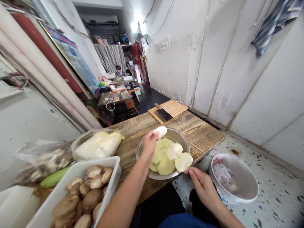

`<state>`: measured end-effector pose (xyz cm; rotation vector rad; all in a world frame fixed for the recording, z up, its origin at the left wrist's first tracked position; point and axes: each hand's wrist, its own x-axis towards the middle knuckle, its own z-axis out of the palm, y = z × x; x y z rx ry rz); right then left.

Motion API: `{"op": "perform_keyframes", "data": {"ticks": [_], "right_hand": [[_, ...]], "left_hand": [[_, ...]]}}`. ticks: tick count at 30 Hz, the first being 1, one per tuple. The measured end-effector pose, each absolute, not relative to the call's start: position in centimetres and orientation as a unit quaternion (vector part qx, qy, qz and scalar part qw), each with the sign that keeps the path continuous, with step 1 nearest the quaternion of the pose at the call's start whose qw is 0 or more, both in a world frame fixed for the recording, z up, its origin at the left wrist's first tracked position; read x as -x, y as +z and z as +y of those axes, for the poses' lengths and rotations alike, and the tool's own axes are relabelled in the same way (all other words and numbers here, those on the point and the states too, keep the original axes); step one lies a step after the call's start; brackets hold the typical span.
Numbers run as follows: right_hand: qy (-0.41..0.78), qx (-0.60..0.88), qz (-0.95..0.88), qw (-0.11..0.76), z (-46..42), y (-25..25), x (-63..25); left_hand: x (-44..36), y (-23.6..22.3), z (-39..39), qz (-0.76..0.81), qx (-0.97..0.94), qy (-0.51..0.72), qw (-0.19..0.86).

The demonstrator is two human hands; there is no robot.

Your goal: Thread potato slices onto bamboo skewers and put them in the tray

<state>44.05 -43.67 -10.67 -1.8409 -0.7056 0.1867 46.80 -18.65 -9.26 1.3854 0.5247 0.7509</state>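
My left hand (pixel 149 144) pinches a pale slice (pixel 161 131), which looks like potato, at the far end of a thin wooden skewer (pixel 165 140). Nearer me, two more slices (pixel 183 162) are threaded on the same stick. The skewer's near end is gripped between the thumb and fingers of my right hand (pixel 201 182). Below them stands a metal bowl (pixel 186 141) holding several loose pale slices (pixel 166 167). Several bare skewers (pixel 195 146) lie on the wooden table (pixel 129 129) to the bowl's right.
Behind the bowl, a cleaver (pixel 163 114) rests on a cutting board (pixel 178 107). At left are a white tub (pixel 116 169) of mushrooms (pixel 91 199), bagged cabbage (pixel 98 145) and a green vegetable (pixel 54 177). A lined bin (pixel 253 186) stands right; a person (pixel 120 72) sits far back.
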Motion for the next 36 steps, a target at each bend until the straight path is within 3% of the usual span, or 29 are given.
{"op": "perform_keyframes", "data": {"ticks": [11, 24, 36], "right_hand": [[0.084, 0.758, -0.264, 0.591, -43.1, -11.5, -43.9], [0.143, 0.728, -0.246, 0.624, -43.8, -13.3, -44.2], [0.107, 0.743, -0.238, 0.616, -43.7, -12.7, -44.3]], "left_hand": [[-46.7, -7.7, -19.1, 0.3, -0.413, 0.223, 0.83], [-47.0, -6.4, -19.1, 0.292, -0.348, 0.191, 0.87], [-47.1, -6.6, -19.0, 0.299, -0.397, 0.16, 0.853]]}}
